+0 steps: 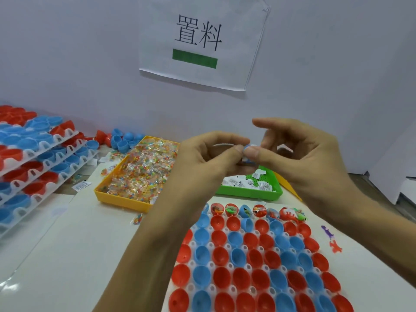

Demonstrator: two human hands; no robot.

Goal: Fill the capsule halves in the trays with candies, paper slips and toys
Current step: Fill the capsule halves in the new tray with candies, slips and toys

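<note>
Two hands meet in mid-air here, and between the fingertips sits one small blue-and-white thing (pixel 247 150), too hidden to say whether it's a toy or a slip. The left hand (pixel 202 163) pinches it with thumb and forefinger, the other fingers curled under. The right hand (pixel 299 158) has its thumb (pixel 253 152) pressed on the same piece, while its index finger sticks out loosely above and the rest hang half-curled. So both hands have hold of that one bit, neither is free.

Taking the green tray (pixel 252 190) of paper slips as the landmark: the pinched piece hovers right above its far-left part, with both wrists angled up from the near side. The tray of capsule halves (pixel 254 262) lies just on the near side of the green tray, so the drop is down and towards the person. Only its far row has stuff in it; the rows nearer are empty red and blue cups, so I'd guess the job is barely started. Both hands look about equally close to that filled row.

Left of the green tray is the yellow tray (pixel 126 200) heaped with candy packets. Further left again, stacked trays (pixel 40 154) of more halves.
</note>
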